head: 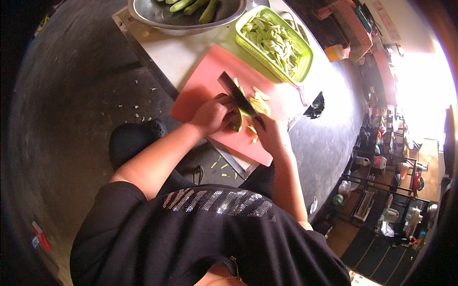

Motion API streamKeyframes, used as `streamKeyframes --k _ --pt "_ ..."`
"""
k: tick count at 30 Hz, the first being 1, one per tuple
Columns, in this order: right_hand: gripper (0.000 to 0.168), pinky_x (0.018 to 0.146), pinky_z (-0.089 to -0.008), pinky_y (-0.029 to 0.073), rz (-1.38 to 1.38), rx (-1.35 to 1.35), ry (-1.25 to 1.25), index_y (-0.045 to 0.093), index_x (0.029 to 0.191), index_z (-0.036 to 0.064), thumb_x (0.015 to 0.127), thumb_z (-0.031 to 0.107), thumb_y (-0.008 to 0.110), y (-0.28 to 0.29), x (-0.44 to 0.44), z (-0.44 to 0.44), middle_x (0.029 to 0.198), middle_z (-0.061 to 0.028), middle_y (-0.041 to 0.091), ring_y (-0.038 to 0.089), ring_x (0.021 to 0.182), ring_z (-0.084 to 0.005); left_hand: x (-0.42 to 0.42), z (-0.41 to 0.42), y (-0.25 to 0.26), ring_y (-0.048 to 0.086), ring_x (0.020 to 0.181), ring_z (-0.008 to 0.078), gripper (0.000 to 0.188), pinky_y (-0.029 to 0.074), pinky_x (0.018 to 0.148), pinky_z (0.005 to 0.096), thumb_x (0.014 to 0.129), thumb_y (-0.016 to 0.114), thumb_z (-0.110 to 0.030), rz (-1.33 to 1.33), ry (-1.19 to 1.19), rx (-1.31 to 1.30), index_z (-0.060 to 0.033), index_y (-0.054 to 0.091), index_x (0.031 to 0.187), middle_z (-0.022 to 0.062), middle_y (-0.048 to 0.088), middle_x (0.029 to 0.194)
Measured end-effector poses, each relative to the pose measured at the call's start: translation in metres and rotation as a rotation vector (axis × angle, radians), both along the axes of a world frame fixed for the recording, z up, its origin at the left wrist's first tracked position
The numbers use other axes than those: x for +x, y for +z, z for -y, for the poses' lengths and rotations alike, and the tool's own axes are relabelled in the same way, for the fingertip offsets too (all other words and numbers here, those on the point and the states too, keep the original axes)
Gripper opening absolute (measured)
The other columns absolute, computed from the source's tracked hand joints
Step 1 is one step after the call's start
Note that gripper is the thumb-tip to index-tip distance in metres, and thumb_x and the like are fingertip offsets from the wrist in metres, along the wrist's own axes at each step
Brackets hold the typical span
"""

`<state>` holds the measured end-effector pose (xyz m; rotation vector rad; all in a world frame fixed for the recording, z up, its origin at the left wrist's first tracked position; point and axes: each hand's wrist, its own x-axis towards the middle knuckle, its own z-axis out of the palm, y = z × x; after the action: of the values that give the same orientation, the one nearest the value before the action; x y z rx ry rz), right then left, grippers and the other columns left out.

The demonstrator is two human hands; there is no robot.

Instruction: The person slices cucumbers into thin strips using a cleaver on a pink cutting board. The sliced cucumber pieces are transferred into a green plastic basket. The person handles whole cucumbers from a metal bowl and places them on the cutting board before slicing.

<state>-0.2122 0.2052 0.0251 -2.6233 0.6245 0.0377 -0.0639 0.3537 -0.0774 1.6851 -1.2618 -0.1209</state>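
Observation:
A kitchen knife [236, 93] with a dark blade is in my right hand [273, 134], its tip pointing away and to the left over a pink cutting board [204, 80]. My left hand [214, 114] grips a green-skinned vegetable piece [236, 123] against the board, just left of the blade. Its exact kind I cannot tell. Pale cut slices [260, 102] lie to the right of the knife, and a few smaller bits rest near my right fingers. Part of the vegetable is hidden under my left fingers.
A green plastic basket [304, 73] full of sliced green vegetable stands beyond the board. Left of it, a metal bowl [154, 19] holds several peeled, long green vegetables. The low white table [161, 53] has a metal-trimmed edge. Scraps [223, 166] lie on the floor; shelving [386, 157] stands far right.

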Motion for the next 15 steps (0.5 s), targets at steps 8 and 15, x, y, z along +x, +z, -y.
streamKeyframes --k 8,15 --pt "0.027 0.068 -0.0476 0.051 -0.074 0.027 0.002 0.069 0.1 0.007 0.096 0.032 0.058 0.004 0.0 -0.001 0.079 -0.0229 0.066 0.066 0.075 -0.0411 -0.001 0.0 -0.001 0.06 0.105 0.0365 0.017 0.052 0.089 0.0439 0.082 0.064 -0.007 -0.056 -0.01 -0.067 -0.004 0.069 0.098 0.0145 0.066 0.107" --pt "0.024 0.071 -0.0501 0.051 0.02 -0.009 -0.007 0.068 0.101 0.008 0.096 0.029 0.058 -0.019 0.011 0.0 0.081 -0.0241 0.067 0.065 0.078 -0.044 -0.001 -0.003 0.004 0.06 0.104 0.0361 0.017 0.052 0.087 0.0444 0.083 0.064 -0.009 0.04 -0.004 0.023 -0.0044 0.069 0.098 0.0144 0.065 0.105"
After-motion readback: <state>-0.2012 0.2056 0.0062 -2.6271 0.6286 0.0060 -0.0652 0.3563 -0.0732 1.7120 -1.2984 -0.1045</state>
